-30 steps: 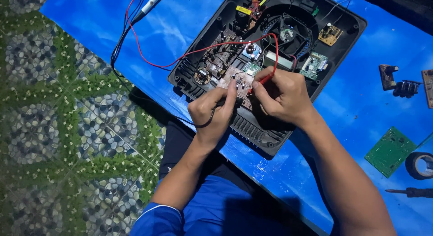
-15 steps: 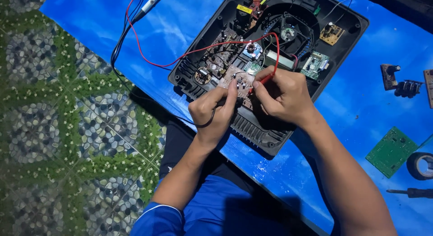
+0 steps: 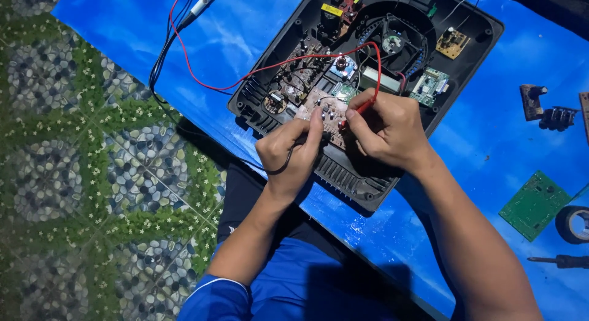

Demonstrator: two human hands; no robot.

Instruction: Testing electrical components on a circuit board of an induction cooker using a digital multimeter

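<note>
An opened black appliance housing [image 3: 478, 33] lies on a blue sheet [image 3: 257, 33], with circuit boards, a fan and wiring inside. My right hand [image 3: 386, 128] pinches a red test probe [image 3: 362, 107] whose tip touches a brown circuit board [image 3: 325, 109] near the housing's front edge. A red lead [image 3: 270, 68] loops from the probe across the boards and off to the upper left. My left hand [image 3: 291, 155] grips a black probe with its black wire [image 3: 283, 168], the fingers pressed onto the same board.
A white-tipped tool [image 3: 205, 1] and black leads lie at the upper left. A green circuit board [image 3: 534, 204], a tape roll [image 3: 573, 224], a screwdriver [image 3: 561, 261] and small dark parts [image 3: 546, 109] lie at the right. Pebble-patterned floor [image 3: 80, 174] borders the sheet on the left.
Both hands stay on the brown board with only a slight shift of the view. The red lead's loop sits much as before.
</note>
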